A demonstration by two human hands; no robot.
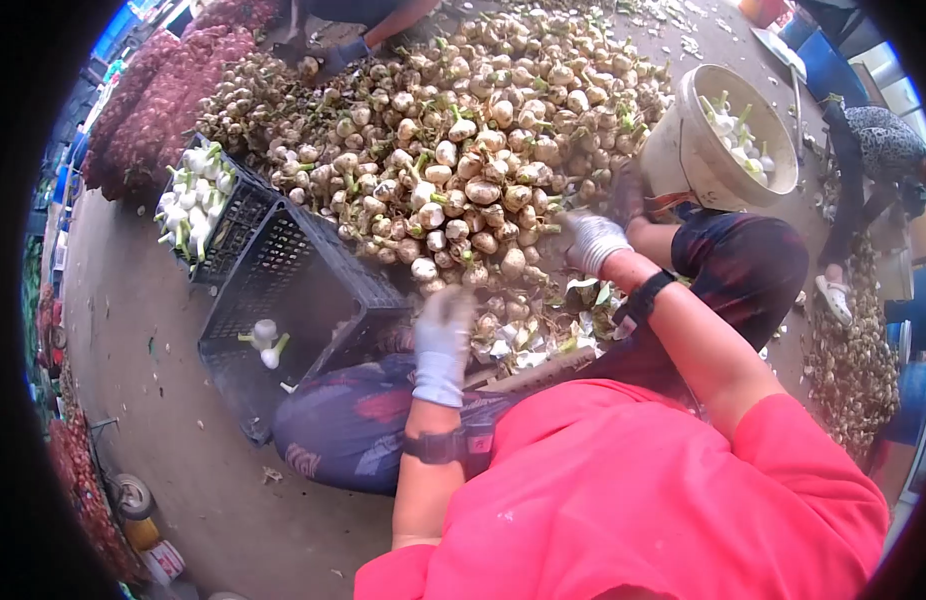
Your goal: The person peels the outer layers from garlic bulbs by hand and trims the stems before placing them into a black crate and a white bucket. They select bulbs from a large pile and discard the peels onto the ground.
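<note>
A big heap of unpeeled garlic bulbs (483, 165) spreads over the floor in front of me. My left hand (443, 335), in a pale glove, is at the near edge of the heap beside a black plastic crate (308, 260); motion smears its fingers. My right hand (595, 243), also gloved, is low at the heap's right side near my knee, its fingertips blurred against the bulbs. A few cleaned garlic bulbs (269, 342) with stems lie inside the crate. Loose skins and trimmings (533, 340) are scattered between my hands.
A second crate (223, 262) piled with cleaned garlic stands behind the first. The white bucket (668, 150) at right holds more cleaned bulbs. Red mesh sacks (148, 110) are stacked at back left. Another person's gloved hand (343, 55) works at the heap's far edge; someone else bends at right.
</note>
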